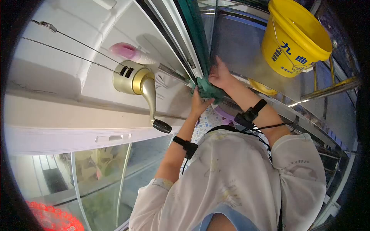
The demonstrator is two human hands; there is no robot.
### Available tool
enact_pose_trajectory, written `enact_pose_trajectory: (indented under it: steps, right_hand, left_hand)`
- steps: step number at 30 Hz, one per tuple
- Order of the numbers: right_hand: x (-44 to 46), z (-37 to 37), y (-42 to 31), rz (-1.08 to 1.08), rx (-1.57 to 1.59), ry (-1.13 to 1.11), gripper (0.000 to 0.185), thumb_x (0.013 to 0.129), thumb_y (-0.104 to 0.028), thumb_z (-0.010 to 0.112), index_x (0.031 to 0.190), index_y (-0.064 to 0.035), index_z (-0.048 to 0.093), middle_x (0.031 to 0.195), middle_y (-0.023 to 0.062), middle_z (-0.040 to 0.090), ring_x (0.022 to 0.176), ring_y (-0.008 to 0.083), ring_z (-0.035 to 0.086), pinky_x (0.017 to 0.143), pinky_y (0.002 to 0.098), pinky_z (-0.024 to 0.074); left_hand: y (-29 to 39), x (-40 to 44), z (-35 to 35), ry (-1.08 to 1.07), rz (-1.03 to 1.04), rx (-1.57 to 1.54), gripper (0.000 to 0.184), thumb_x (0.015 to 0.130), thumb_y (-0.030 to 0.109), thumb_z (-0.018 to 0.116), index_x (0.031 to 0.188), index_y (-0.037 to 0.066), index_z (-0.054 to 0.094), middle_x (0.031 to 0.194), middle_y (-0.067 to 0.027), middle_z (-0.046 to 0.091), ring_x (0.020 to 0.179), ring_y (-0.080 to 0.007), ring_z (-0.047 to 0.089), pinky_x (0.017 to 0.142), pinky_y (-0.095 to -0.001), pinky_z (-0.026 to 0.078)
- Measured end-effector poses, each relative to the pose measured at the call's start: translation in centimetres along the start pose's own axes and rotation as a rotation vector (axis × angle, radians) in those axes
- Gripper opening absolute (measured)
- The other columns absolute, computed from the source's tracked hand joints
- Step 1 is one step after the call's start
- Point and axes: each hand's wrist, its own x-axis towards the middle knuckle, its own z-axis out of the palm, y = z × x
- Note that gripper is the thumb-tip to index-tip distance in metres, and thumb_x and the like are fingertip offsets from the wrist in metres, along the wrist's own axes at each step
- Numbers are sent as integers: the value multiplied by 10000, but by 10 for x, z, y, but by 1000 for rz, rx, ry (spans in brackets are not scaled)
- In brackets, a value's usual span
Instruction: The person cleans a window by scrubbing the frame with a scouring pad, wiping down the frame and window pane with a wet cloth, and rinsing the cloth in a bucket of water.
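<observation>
A bunched green cloth (210, 91) lies against the lower end of the white sliding window frame (166, 29). My left hand (199, 103) grips the cloth from below, with the thumb and a finger showing at its edge. Over the cloth's upper side is my right hand (222, 76), its fingers curled in against the cloth and one finger sticking up past the frame. Part of the cloth is hidden behind both hands. Dark green glass or screen stands just above my right hand.
A yellow bucket (287, 50) stands at upper right beside metal rails (331, 89). On the left wall are a hand-crank winch (133, 79) with cables and a pink-and-white brush-like object (133, 53). A glass-fronted cabinet (101, 175) and red netted item (54, 217) are lower left.
</observation>
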Motion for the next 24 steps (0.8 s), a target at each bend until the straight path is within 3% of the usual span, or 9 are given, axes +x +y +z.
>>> enact_pose_trajectory:
  steps: [4, 6, 7, 9, 13, 16, 18, 22, 24]
  right_hand:
    - [9, -21, 15, 0, 39, -87, 533, 953, -501, 426, 1056, -3, 587, 1010, 123, 630, 946, 260, 603, 902, 383, 473]
    - [17, -33, 20, -15, 10, -39, 548, 951, -516, 418, 1030, -7, 607, 985, 133, 650, 948, 254, 619, 879, 366, 488]
    - [20, -40, 22, -21, 2, -21, 553, 950, -521, 416, 1022, -9, 614, 977, 136, 657, 949, 252, 624, 872, 360, 493]
    - [-18, -11, 25, -6, 65, -71, 528, 961, -495, 408, 1032, -13, 614, 974, 133, 658, 928, 240, 620, 863, 354, 486]
    - [21, -64, 27, 83, 40, -403, 501, 975, -453, 398, 1046, -5, 612, 978, 133, 660, 938, 232, 618, 872, 354, 481]
    - [-14, -43, 28, 121, 27, -290, 492, 971, -430, 422, 1103, 18, 578, 1038, 119, 642, 971, 254, 606, 926, 390, 454]
    - [-26, -42, 31, 187, -138, -134, 423, 970, -376, 444, 1110, -2, 583, 1044, 106, 644, 981, 239, 602, 936, 373, 445]
    - [-23, -73, 21, 88, -313, -268, 361, 959, -339, 474, 1115, -34, 586, 1043, 107, 642, 966, 244, 602, 932, 369, 447]
    - [-13, -89, 14, 6, -370, -312, 378, 954, -302, 493, 1215, -32, 536, 1165, 109, 594, 1088, 203, 556, 974, 348, 409]
  left_hand:
    - [-20, 10, 16, -108, 25, -163, 761, 721, 146, 797, 1307, -51, 354, 1215, -206, 537, 1100, -307, 537, 923, -373, 426]
    - [-13, 10, 16, -79, -23, -162, 549, 795, 192, 739, 1220, -14, 459, 1124, -177, 601, 992, -282, 584, 853, -373, 456]
    - [-9, 9, 13, -87, -24, -166, 549, 795, 192, 739, 1220, -14, 459, 1124, -177, 601, 992, -282, 584, 853, -373, 456]
    - [-1, 5, 2, -156, -299, -16, 410, 856, 250, 670, 1137, -9, 521, 1003, -164, 639, 902, -268, 605, 801, -382, 466]
    - [-16, -11, -13, -291, -353, 13, 379, 885, 277, 625, 1101, -20, 531, 933, -185, 647, 860, -284, 626, 751, -385, 469]
    - [8, -23, -25, -225, -388, -26, 322, 873, 193, 611, 1097, -25, 532, 928, -196, 647, 871, -289, 631, 761, -377, 467]
    - [13, -32, -31, -147, -168, -25, 276, 853, 116, 586, 1091, -20, 548, 937, -171, 652, 873, -258, 622, 770, -352, 463]
    - [29, -35, -41, -203, -294, -75, 281, 835, 62, 566, 1102, -23, 558, 938, -142, 654, 865, -220, 609, 784, -340, 462]
    - [52, -32, -44, -146, -375, -103, 237, 883, 140, 587, 1055, -22, 609, 957, -103, 667, 881, -171, 599, 805, -333, 471]
